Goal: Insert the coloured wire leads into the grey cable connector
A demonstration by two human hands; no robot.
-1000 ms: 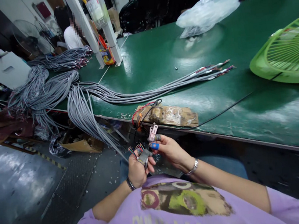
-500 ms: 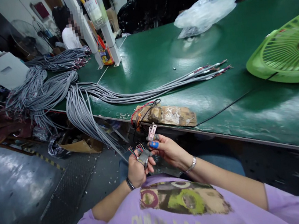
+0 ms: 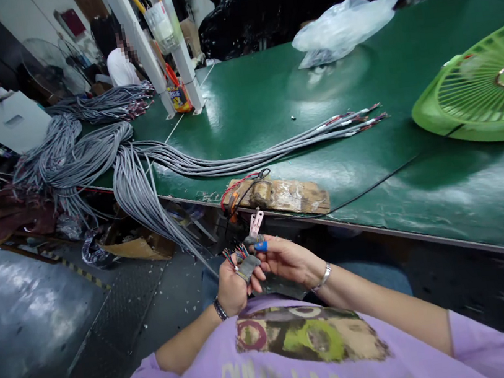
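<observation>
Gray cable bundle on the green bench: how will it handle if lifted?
Likely floppy: the gray cable bundle partly droops off the green bench. Probably heavy, given its many strands. Its thin colored wire ends splay, so may snag.

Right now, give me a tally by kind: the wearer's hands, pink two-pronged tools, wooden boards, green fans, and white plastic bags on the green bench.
Hands, left hand and right hand: 2
Pink two-pronged tool: 1
Wooden board: 1
Green fan: 1
White plastic bag: 1
Total: 6
</observation>
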